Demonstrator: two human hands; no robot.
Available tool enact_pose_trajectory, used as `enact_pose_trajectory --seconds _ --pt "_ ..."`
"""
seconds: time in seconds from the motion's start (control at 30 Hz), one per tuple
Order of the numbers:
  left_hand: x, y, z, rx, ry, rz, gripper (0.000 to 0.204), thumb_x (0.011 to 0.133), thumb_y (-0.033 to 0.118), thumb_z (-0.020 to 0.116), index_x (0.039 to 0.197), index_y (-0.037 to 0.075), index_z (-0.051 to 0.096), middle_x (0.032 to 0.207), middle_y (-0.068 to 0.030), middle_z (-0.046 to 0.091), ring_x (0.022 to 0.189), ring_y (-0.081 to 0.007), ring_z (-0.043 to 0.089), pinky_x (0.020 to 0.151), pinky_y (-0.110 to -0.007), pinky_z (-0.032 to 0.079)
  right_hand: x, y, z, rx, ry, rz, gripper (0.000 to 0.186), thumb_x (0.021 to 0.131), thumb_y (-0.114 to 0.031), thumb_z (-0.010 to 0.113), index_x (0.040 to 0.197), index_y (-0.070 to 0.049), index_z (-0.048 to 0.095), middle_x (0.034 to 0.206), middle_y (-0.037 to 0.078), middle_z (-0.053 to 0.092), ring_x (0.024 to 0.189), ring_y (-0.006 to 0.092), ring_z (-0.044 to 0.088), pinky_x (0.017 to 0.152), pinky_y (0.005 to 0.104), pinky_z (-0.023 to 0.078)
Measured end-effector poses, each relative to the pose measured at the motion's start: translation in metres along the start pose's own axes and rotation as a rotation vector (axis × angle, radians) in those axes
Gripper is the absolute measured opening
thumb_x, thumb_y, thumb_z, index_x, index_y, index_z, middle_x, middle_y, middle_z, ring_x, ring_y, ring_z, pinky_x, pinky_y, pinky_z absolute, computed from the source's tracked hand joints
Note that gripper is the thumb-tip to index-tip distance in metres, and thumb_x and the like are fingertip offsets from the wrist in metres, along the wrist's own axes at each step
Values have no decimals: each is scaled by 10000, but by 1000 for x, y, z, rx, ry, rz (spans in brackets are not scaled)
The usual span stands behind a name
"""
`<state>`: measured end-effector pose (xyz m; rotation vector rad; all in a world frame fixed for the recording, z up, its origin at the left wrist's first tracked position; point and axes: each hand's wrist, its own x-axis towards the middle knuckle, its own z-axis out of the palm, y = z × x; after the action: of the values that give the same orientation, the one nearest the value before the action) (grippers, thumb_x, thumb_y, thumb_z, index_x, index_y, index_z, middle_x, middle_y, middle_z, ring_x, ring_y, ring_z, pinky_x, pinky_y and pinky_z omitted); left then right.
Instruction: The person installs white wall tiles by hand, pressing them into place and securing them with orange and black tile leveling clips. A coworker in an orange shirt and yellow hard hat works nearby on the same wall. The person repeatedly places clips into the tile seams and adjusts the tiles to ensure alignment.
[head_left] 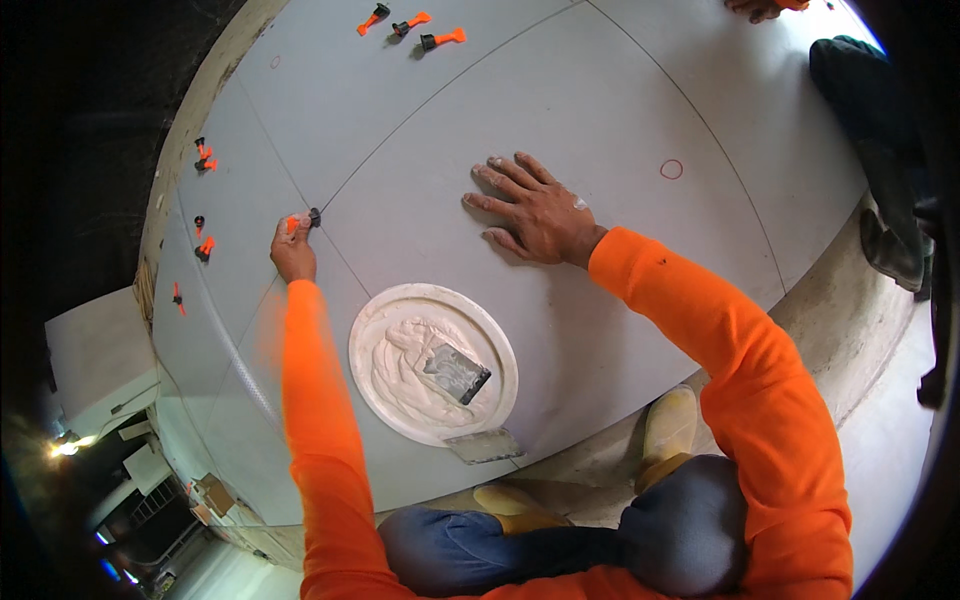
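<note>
With fingers closed, my left hand grips an orange-and-black tile leveler at a corner where tile joints meet. My right hand lies flat on a large grey tile, fingers spread and dusted white. Between my arms, a round white tub or lid holds pinkish-white paste. A flat grey scraper blade lies on the paste. Another flat grey piece sits at the near rim; its kind is unclear.
More tile levelers lie at the far side, and several others stand along the left joints. A person's hand shows at the top right edge. Dark-clothed legs and a boot are at the right. A transparent strip crosses the left tiles.
</note>
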<state>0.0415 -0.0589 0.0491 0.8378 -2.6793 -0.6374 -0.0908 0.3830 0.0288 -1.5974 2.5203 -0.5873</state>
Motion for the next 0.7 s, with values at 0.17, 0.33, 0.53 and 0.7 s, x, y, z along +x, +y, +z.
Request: enact_pose_trajectory --seconds 0.17,0.33,0.53,0.7 --pt "10 7 -8 730 -120 318 236 1054 252 728 1149 36 747 1080 -86 805 1025 -229 726 958 -355 536 0 -1 3 -5 48 -5 547 1102 -472 476 1601 -250 517 1729 121 383 1636 313 282 1382 517 135" --pt "-5 -10 -6 -65 92 -180 196 1009 294 758 1093 120 790 1030 -143 816 904 -314 758 878 -417 582 1 -1 5 -29 -10 24 554 1102 -485 468 1607 -260 506 1730 117 380 1634 312 287 1382 521 135" --pt "6 -11 -22 205 -54 33 169 978 133 803 1089 11 769 1029 -81 832 940 -175 751 903 -322 573 3 -5 3 -56 -22 46 563 1114 -505 419 1631 -289 473 1739 107 368 1640 298 277 1387 511 117" --pt "0 -14 -13 -151 -67 -11 199 970 138 818 1120 14 779 1025 -81 826 918 -151 736 902 -310 575 2 -6 4 -94 -11 31 570 1117 -509 416 1642 -290 463 1751 105 352 1651 294 253 1388 514 109"
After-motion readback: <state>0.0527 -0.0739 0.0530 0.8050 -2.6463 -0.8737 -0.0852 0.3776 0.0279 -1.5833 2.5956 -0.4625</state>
